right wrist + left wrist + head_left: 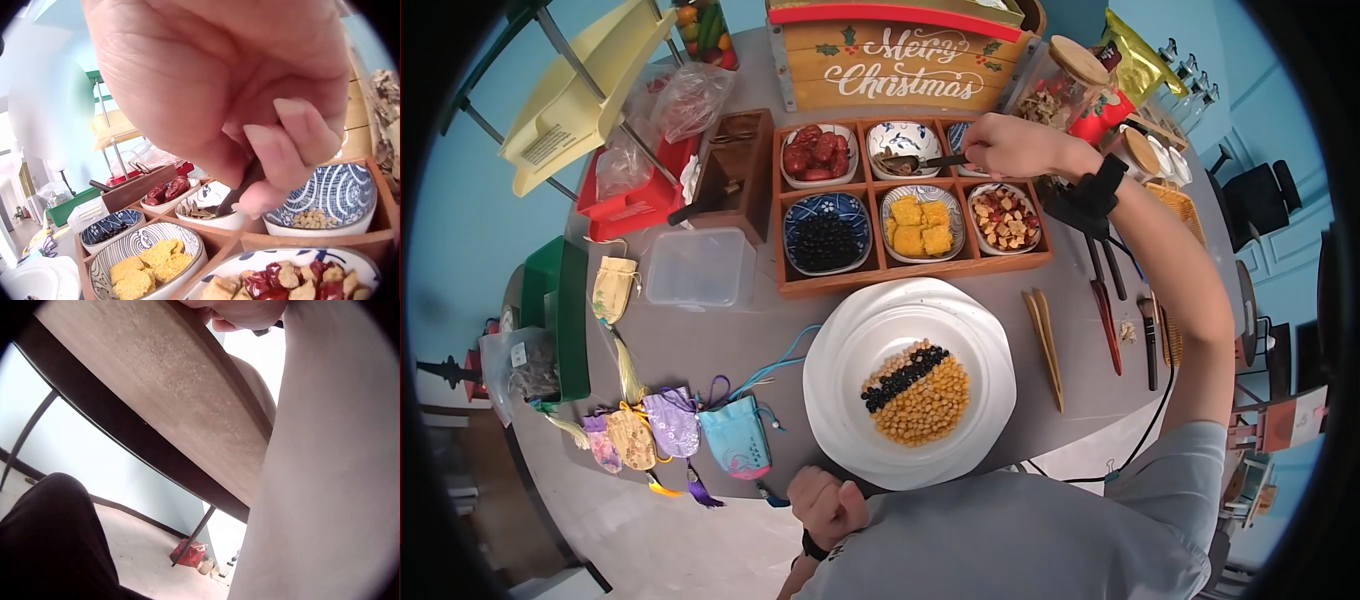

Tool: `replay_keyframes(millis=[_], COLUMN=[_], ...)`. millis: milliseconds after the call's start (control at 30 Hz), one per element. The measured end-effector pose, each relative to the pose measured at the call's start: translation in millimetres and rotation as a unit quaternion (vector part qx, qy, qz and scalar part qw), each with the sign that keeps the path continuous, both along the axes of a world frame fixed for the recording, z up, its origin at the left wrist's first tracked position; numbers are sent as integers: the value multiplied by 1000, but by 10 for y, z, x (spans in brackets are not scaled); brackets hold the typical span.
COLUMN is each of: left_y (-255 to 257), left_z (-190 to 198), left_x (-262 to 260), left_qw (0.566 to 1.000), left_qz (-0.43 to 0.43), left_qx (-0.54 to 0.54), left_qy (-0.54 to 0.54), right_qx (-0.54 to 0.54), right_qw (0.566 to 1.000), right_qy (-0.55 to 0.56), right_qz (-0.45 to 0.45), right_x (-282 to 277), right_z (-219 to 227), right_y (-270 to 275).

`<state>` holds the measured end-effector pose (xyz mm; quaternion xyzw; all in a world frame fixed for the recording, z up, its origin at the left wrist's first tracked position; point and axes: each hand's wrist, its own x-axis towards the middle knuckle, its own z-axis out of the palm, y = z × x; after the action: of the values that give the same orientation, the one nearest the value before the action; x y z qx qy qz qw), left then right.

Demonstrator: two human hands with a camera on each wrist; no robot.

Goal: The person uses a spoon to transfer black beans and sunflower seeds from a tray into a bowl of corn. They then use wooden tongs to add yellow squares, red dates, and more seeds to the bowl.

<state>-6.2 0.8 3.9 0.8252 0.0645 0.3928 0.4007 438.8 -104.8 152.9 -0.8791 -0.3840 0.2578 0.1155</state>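
Note:
My right hand [1020,145] grips the dark handle of a small spoon [940,161]. The spoon's head is down in a patterned white bowl [903,138], among thin brownish strips [199,211]. In the right wrist view the thumb and fingers close round the handle above that bowl. Beside it stands a blue-patterned bowl [334,194] with a few pale beans at its bottom. My left hand [828,505] rests loosely curled by the table's near edge and holds nothing. A white plate [830,400] in front of me carries bands of yellow kernels [920,410], black beans and pale beans.
A wooden compartment tray [880,275] also holds bowls of red dates [815,155], black beans [825,240], yellow cakes [920,225] and dried-fruit pieces [1005,217]. Wooden tongs [1045,345] and a brush [1150,345] lie to the right. Small pouches [670,420] and a clear box [700,267] are left.

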Motion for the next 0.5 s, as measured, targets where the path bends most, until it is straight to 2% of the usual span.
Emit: replay_keyframes(millis=[100, 400, 500], left_y=[-2, -15, -12], left_z=[1, 9, 3], left_x=[3, 1, 7], left_qw=[1000, 1000, 1000], left_qz=[1, 4, 7], left_qx=[2, 5, 9], left_qy=[1, 11, 6], right_qx=[6, 34, 64], right_qw=[1000, 989, 989], right_qy=[11, 118, 110], right_qz=[8, -78, -78], right_x=[88, 40, 151], right_z=[-102, -85, -187], right_y=[-18, -62, -117])
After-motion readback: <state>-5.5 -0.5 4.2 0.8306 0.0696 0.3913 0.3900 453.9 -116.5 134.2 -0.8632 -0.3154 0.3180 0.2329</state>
